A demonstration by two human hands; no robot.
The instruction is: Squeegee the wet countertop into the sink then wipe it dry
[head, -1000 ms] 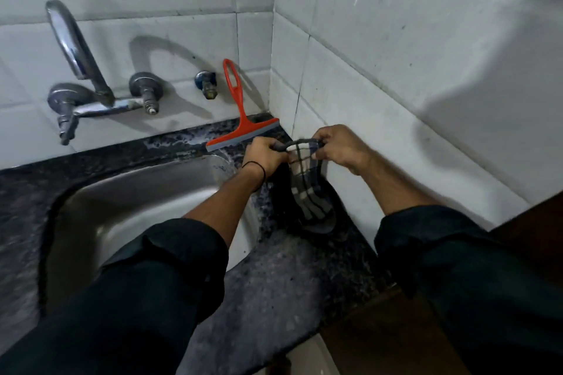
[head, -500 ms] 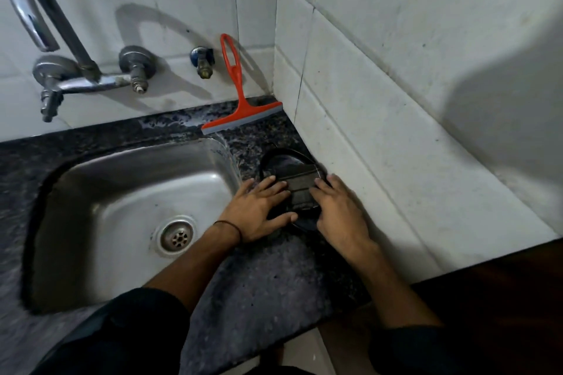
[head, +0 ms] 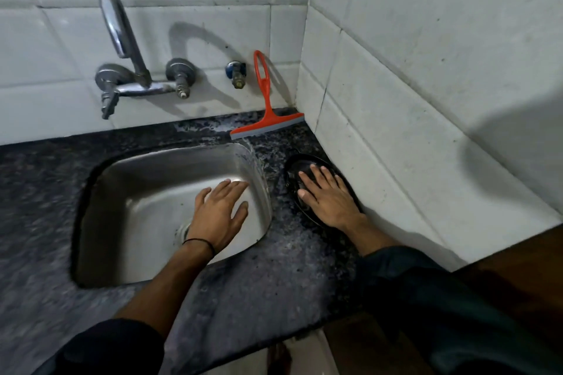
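We note right grip [head: 327, 198] flat on dark folded cloth [head: 294, 175], seemingly limp, best pinched at its edge; left grip [head: 221, 211] spread, empty.

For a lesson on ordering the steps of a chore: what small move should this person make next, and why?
Probably reach the free left hand up to the red squeegee leaning on the back wall. The countertop behind the sink glistens wet, and the right hand lies flat on a dark oval dish, so squeegeeing seems due first.
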